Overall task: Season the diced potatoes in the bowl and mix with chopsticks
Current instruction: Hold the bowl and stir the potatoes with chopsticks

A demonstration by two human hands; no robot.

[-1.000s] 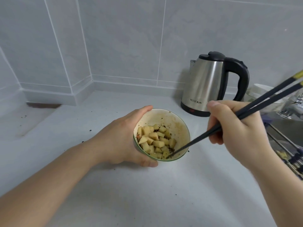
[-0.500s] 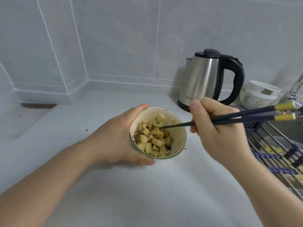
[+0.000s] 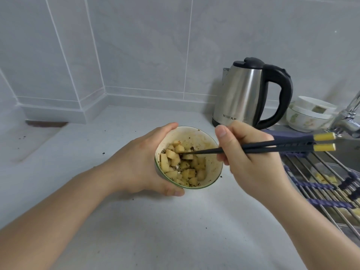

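A small cream bowl (image 3: pixel 212 152) with a green rim sits on the white counter, tilted toward me. Inside lie diced potatoes (image 3: pixel 183 168) speckled with dark seasoning. My left hand (image 3: pixel 140 162) wraps around the bowl's left side, thumb on the near rim. My right hand (image 3: pixel 251 160) grips a pair of dark chopsticks (image 3: pixel 272 148) with yellow ends. They lie almost level, and their tips reach among the potato pieces at the bowl's middle.
A steel electric kettle (image 3: pixel 245 94) with a black handle stands behind the bowl. Stacked white bowls (image 3: pixel 307 117) and a tap (image 3: pixel 348 114) are at the far right. A wire rack (image 3: pixel 327 184) spans the sink on the right. Dark seasoning crumbs dot the counter (image 3: pixel 155 230).
The chopsticks swung from a steep slant at the bowl's near edge to almost level, tips now in the middle. The potato pieces have shifted. My left hand kept hold of the bowl.
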